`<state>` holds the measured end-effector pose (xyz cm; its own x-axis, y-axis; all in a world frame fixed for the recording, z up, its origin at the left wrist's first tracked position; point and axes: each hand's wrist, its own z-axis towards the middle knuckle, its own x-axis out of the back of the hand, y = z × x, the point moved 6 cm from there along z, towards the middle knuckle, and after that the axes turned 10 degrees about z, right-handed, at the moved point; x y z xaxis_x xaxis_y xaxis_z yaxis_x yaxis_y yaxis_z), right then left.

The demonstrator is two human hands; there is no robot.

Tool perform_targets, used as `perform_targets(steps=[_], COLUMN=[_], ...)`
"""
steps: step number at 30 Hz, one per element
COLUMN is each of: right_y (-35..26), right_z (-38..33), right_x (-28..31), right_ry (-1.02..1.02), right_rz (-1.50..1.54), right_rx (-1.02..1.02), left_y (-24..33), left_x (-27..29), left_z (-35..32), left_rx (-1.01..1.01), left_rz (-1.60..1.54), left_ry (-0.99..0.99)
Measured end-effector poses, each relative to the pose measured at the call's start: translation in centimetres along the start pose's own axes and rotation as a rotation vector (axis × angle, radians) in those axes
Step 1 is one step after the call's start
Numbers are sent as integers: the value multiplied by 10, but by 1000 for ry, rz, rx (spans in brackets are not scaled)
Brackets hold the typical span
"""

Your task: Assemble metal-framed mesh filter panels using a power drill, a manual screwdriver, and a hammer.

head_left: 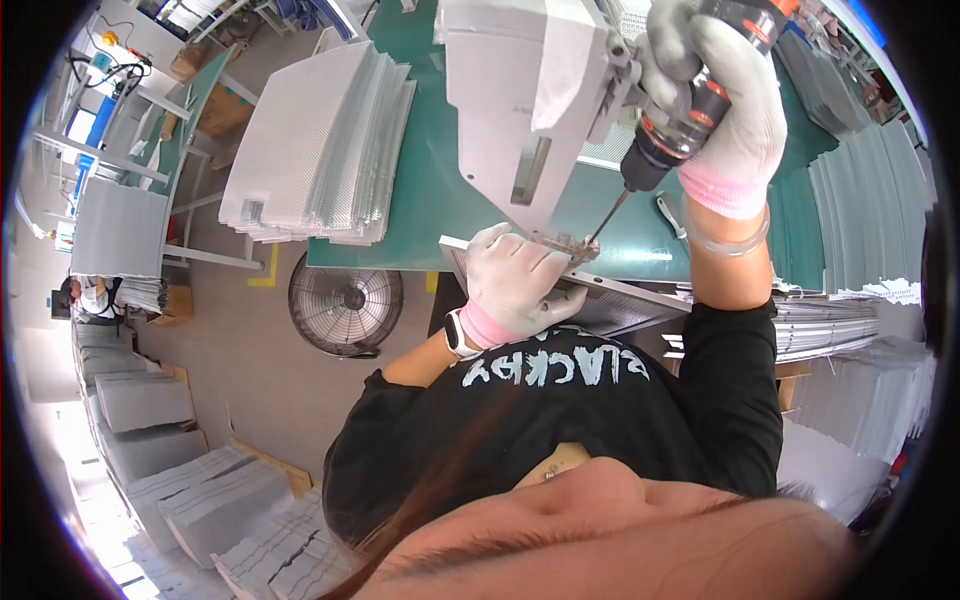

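My right hand, in a white glove with a pink cuff, is wrapped round a black and orange power drill. The drill's long thin bit slants down to a small metal piece at the panel's edge; whether the tip touches it is too small to tell. My left hand, gloved the same way, has its fingers curled over the edge of a light-framed grey panel, which leans between my body and the table. Right beside that hand stands a large pale machine head, with the small metal piece just below it.
A stack of perforated white sheets overhangs the green table's left side. A small light-handled tool lies near the drill. More grey sheets stand at the right. A floor fan stands at the left.
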<state>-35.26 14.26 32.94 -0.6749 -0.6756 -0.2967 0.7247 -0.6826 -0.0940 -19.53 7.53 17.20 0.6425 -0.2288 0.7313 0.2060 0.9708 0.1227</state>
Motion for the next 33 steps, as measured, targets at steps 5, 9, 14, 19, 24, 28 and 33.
perform_targets(steps=[5, 9, 14, 19, 24, 28, 33], right_y=[-20, -22, -3, 6, 6, 9, 12], right_z=[-20, -30, -38, -58, -71, -85, -82], right_x=[-31, -33, -43, -35, -33, -29, -25], right_ry=[628, 706, 765, 764, 806, 779, 667], right_rz=[-1064, -1036, -1218, -992, -878, -764, -934], right_rx=[-92, -32, -171, -232, -276, -206, -167], left_y=[-1, -2, -3, 1, 10, 10, -11], left_x=[-1, -4, -11, -15, -25, -53, -107], left_z=[2, 1, -1, -2, -11, -41, -105], left_rx=[-32, -35, -50, -33, -63, -124, 1], left_rz=[-60, -58, -68, -182, -315, -443, -778], left_ry=[-40, -45, -110, -176, -216, -252, -383])
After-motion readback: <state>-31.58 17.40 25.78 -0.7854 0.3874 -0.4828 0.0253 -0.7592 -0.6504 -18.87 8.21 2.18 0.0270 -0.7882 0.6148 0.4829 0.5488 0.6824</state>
